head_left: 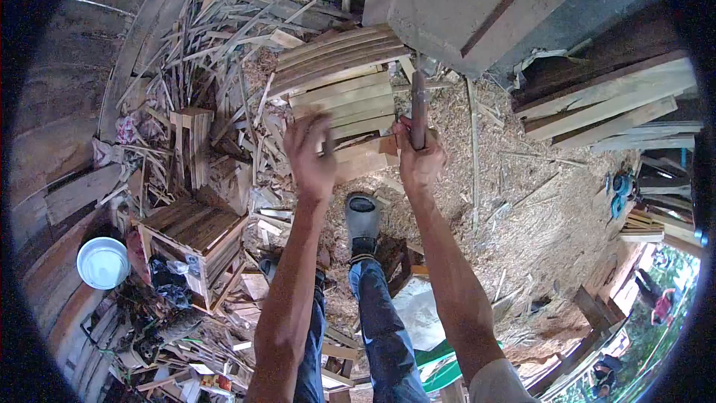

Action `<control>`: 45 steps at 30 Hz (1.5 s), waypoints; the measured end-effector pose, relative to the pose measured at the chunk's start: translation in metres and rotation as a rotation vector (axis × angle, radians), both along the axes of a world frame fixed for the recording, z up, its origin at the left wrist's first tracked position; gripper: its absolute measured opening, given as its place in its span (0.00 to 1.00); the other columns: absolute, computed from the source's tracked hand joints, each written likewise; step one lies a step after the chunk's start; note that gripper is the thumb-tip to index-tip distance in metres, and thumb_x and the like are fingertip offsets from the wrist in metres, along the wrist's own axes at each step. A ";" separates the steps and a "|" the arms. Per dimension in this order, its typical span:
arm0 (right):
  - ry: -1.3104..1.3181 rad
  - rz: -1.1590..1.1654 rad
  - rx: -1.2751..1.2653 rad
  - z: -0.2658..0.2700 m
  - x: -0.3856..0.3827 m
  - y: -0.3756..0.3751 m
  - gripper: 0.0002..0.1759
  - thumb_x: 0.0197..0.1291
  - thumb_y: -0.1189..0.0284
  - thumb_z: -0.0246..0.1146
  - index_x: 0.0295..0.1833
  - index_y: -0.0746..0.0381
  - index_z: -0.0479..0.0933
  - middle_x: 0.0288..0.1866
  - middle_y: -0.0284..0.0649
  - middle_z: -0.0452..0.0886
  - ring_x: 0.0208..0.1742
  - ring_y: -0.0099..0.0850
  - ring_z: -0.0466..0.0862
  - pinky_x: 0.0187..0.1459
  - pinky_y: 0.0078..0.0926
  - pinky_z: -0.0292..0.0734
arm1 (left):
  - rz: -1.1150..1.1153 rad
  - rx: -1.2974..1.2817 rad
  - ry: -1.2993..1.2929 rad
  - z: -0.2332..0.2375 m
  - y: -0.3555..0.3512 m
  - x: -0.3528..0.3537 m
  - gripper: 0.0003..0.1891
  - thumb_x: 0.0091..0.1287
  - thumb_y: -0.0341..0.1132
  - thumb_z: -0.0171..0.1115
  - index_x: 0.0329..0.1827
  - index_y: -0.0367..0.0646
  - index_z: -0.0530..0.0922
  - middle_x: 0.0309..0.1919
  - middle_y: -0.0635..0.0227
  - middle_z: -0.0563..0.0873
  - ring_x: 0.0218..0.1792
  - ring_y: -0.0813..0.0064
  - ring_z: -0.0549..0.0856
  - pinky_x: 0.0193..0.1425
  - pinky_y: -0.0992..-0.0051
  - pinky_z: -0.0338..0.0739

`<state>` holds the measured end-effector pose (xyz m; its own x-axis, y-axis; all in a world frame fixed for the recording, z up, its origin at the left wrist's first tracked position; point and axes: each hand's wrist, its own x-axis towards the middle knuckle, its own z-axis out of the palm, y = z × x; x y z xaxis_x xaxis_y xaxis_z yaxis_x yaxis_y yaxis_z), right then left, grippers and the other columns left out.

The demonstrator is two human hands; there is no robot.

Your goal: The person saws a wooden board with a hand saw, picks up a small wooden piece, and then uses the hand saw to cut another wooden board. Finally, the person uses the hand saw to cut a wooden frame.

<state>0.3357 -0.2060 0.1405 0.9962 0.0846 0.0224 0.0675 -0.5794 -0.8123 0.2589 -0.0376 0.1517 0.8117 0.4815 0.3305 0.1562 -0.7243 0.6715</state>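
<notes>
My right hand [422, 163] is wrapped round a brown, bar-like tool [419, 97] that points away from me. Its far end looks narrow, and its kind does not show clearly. Left of it, my left hand [312, 155] is raised and smeared by motion, with its fingers bent; I cannot tell what, if anything, is in it. Beyond both hands lies a slatted stack of wooden boards [347, 101]. A pale wood block [367, 158] shows between my hands, at the near end of the boards. My shoe [363, 216] is just below that block.
Sawdust and shavings [522, 201] cover the ground. Thin offcuts [216, 52] pile up at upper left. A wooden crate [195, 235] and a white bucket [103, 263] stand at left. Planks [619, 108] lie at right, and people [660, 306] are outside at lower right.
</notes>
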 end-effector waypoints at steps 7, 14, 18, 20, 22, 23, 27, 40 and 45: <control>0.074 -0.142 0.011 -0.008 -0.011 0.014 0.17 0.57 0.63 0.71 0.50 0.59 0.85 0.36 0.38 0.86 0.34 0.25 0.83 0.38 0.26 0.77 | 0.428 -0.928 0.048 -0.036 0.040 -0.068 0.18 0.67 0.34 0.64 0.58 0.38 0.76 0.46 0.63 0.84 0.43 0.74 0.83 0.50 0.75 0.77; 0.131 -0.132 0.058 -0.011 -0.009 0.012 0.17 0.57 0.61 0.70 0.46 0.61 0.85 0.32 0.40 0.86 0.34 0.27 0.83 0.38 0.28 0.77 | 0.307 -1.088 0.010 -0.038 0.041 -0.056 0.14 0.66 0.35 0.66 0.49 0.35 0.82 0.40 0.62 0.86 0.36 0.76 0.85 0.43 0.76 0.80; 0.099 -0.133 0.135 -0.011 -0.006 0.014 0.14 0.57 0.66 0.71 0.45 0.65 0.85 0.33 0.34 0.85 0.33 0.21 0.80 0.35 0.23 0.75 | 0.285 -1.170 -0.056 -0.034 0.041 -0.055 0.10 0.65 0.31 0.67 0.45 0.35 0.84 0.35 0.63 0.87 0.34 0.78 0.85 0.40 0.79 0.81; 0.149 -0.150 0.113 -0.032 0.000 0.008 0.14 0.57 0.67 0.71 0.45 0.65 0.85 0.33 0.34 0.86 0.33 0.21 0.80 0.36 0.23 0.75 | 0.324 -1.177 0.014 -0.029 0.043 -0.050 0.11 0.64 0.31 0.67 0.45 0.34 0.83 0.35 0.63 0.87 0.35 0.78 0.85 0.40 0.79 0.81; 0.149 -0.142 0.089 -0.016 -0.005 0.006 0.13 0.56 0.67 0.72 0.44 0.64 0.85 0.32 0.35 0.86 0.33 0.20 0.80 0.37 0.22 0.75 | 0.341 -1.164 0.115 -0.033 0.045 -0.049 0.12 0.64 0.31 0.68 0.45 0.31 0.83 0.36 0.62 0.87 0.35 0.77 0.86 0.42 0.79 0.82; 0.136 -0.153 0.077 -0.014 -0.002 0.001 0.13 0.56 0.67 0.72 0.44 0.64 0.85 0.32 0.35 0.86 0.33 0.20 0.80 0.37 0.22 0.75 | 0.315 -1.315 0.048 -0.031 0.047 -0.050 0.12 0.63 0.31 0.69 0.44 0.30 0.83 0.36 0.62 0.87 0.35 0.77 0.86 0.43 0.78 0.83; 0.160 -0.199 0.024 -0.005 -0.005 0.014 0.15 0.53 0.59 0.72 0.43 0.57 0.86 0.28 0.41 0.86 0.29 0.34 0.85 0.35 0.33 0.78 | 0.296 -1.266 0.005 -0.033 0.047 -0.054 0.10 0.61 0.30 0.70 0.42 0.33 0.83 0.34 0.63 0.87 0.33 0.77 0.85 0.41 0.77 0.84; 0.227 -0.173 0.027 0.005 0.005 0.019 0.13 0.53 0.62 0.71 0.42 0.55 0.87 0.26 0.37 0.84 0.28 0.28 0.82 0.35 0.31 0.76 | 0.320 -1.265 0.014 -0.045 0.040 -0.060 0.14 0.62 0.32 0.69 0.48 0.35 0.82 0.44 0.63 0.85 0.45 0.71 0.85 0.53 0.69 0.83; 0.203 -0.172 0.033 -0.003 0.003 0.017 0.13 0.53 0.62 0.71 0.42 0.56 0.87 0.28 0.38 0.86 0.30 0.29 0.84 0.36 0.31 0.76 | 0.328 -1.293 0.007 -0.040 0.039 -0.060 0.18 0.61 0.33 0.70 0.51 0.33 0.80 0.45 0.61 0.85 0.46 0.70 0.85 0.55 0.70 0.82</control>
